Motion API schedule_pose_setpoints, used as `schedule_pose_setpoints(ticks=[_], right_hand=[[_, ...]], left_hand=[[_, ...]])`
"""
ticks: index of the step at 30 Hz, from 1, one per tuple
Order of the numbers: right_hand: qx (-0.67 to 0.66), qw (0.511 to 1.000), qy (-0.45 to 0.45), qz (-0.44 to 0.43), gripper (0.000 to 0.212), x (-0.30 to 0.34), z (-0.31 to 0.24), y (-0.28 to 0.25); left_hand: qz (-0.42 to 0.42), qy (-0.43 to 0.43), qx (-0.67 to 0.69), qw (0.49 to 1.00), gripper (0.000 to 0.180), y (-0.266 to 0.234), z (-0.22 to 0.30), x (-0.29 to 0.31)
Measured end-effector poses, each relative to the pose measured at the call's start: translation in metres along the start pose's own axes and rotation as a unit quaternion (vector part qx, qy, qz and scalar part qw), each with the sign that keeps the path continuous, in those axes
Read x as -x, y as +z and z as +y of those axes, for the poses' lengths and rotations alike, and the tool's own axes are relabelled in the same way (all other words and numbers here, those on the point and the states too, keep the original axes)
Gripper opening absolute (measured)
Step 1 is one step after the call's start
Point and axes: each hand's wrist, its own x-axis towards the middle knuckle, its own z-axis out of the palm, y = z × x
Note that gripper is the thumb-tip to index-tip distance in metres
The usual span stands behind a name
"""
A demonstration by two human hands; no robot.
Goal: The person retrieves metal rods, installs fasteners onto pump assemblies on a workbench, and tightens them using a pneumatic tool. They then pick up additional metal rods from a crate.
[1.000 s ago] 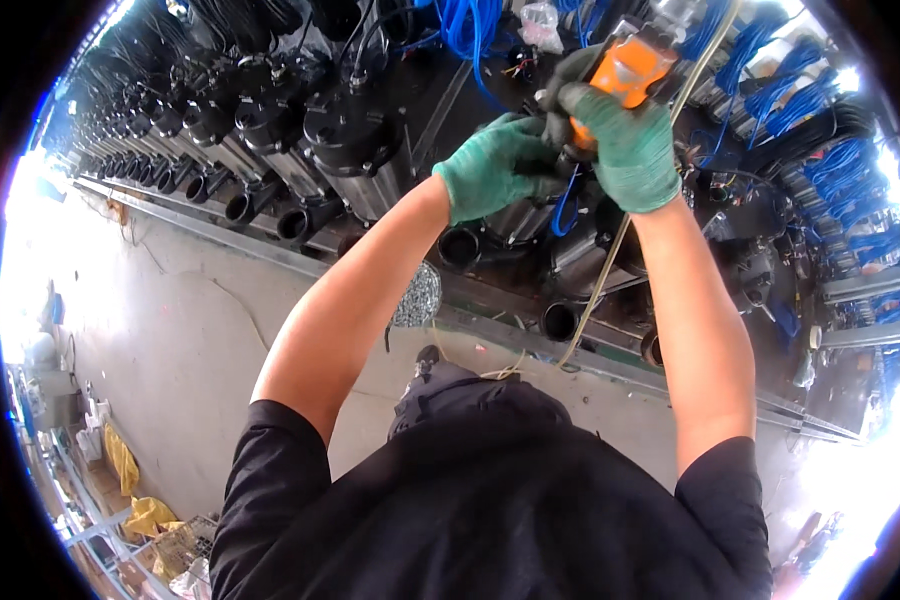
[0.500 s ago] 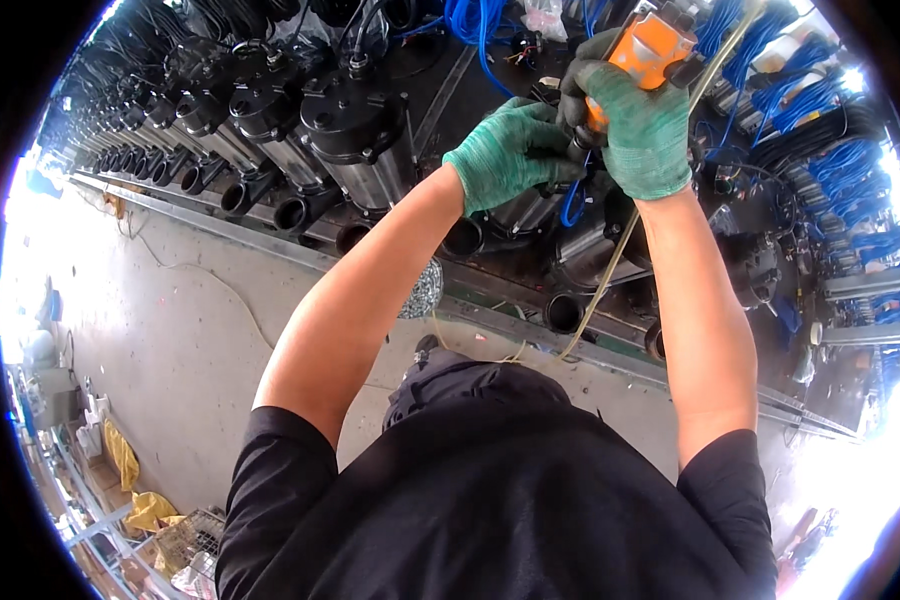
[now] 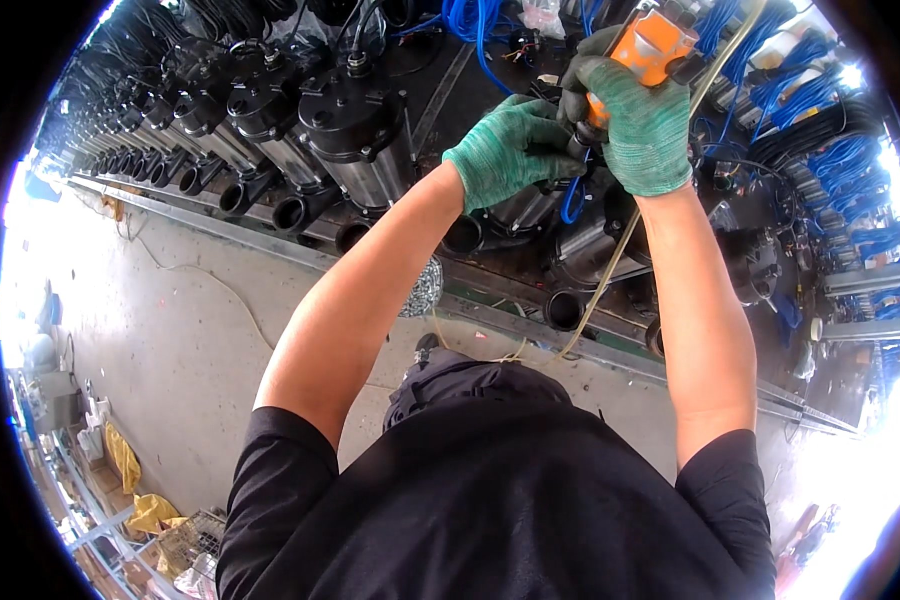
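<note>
Tool [image 3: 655, 48] shifted slightly by right hand [image 3: 645, 130]

Along the near edge of the bench [image 3: 473, 98], at left, black and silver machines [image 3: 357, 125] are lined up. Next, the left hand [image 3: 508, 150] is seen with fingers bent close to the tool's low end; whether anything is pinched cannot be told. A blue cable loop [image 3: 572, 203] is seen just below. The orange tool is gripped by the right hand over the bench, well in from the near edge. Since a second ago it has been moved a bit toward the far edge, then kept nearly still, so careful work at one spot seems under way.
</note>
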Motion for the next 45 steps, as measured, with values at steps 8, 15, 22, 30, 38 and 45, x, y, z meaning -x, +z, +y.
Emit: schedule_pose_setpoints(ticks=[8,15,22,30,38,45], right_hand=[[-0.007,1.000,-0.003,-0.005,0.015,0.0003,-0.0017,-0.0006],[0.004,1.000,-0.012,-0.004,0.014,-0.0006,-0.0002,-0.0001],[0.005,1.000,0.002,0.007,0.013,0.0010,-0.0022,0.0004],[-0.005,1.000,0.015,0.026,0.014,0.0014,-0.0035,0.0018],[-0.002,1.000,-0.005,0.006,0.015,0.0001,-0.0012,0.0007],[0.012,1.000,-0.002,0.014,0.016,0.0010,-0.0014,0.0010]], left_hand=[[0.007,0.020,0.001,1.000,0.024,0.0003,0.0005,0.0001],[-0.011,-0.001,0.001,1.000,0.026,-0.0006,-0.0008,-0.0009],[-0.019,-0.012,0.017,1.000,0.029,0.0005,-0.0031,-0.0013],[-0.019,0.002,0.059,0.998,0.023,0.0011,-0.0042,-0.0028],[-0.024,-0.010,0.047,0.999,0.022,0.0011,-0.0034,-0.0031],[-0.006,0.014,0.010,1.000,0.023,0.0011,-0.0053,-0.0015]])
